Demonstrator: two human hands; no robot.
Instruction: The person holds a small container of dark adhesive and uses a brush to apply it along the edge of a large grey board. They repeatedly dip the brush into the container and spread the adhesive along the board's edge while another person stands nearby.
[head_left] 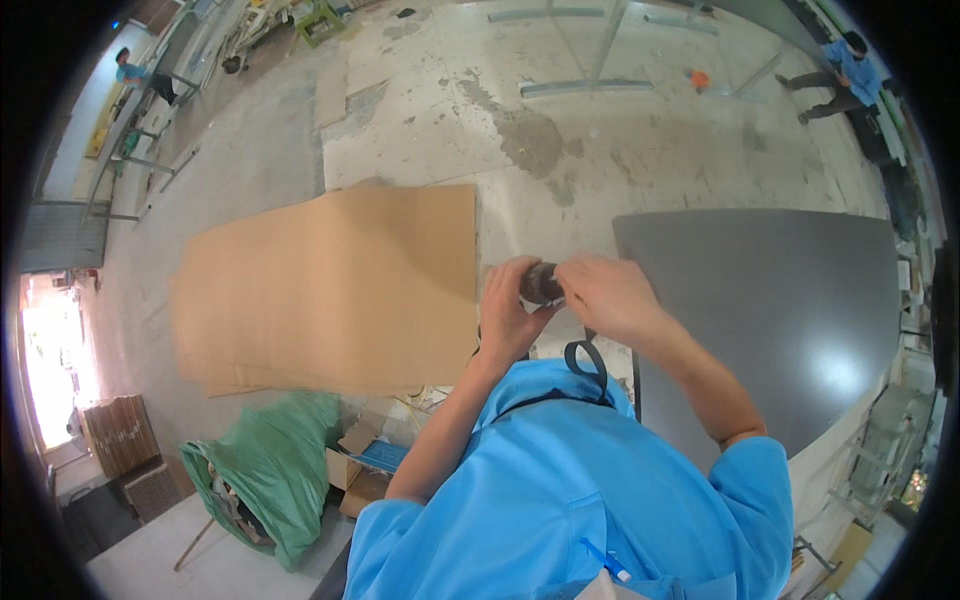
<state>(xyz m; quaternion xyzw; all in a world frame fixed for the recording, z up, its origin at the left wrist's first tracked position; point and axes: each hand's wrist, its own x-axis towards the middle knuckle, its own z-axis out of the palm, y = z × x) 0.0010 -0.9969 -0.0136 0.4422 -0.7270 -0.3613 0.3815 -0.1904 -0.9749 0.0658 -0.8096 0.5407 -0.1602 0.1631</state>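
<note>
In front of my waist, both hands are closed around a small dark, rounded object (541, 284) with a rough-looking side; its exact kind cannot be made out. My left hand (508, 312) wraps its left side, with the thumb below it. On the opposite side, my right hand (612, 296) presses its fingers against the object's edge. A black strap loop (587, 362) hangs by my blue shirt, just below the hands.
Brown cardboard sheets (330, 290) lie to the left, and a large grey panel (770, 310) to the right. A green sack (270, 470) and an opened carton (362, 465) sit at the lower left. A person (850, 80) is at the far right, another (145, 75) far left.
</note>
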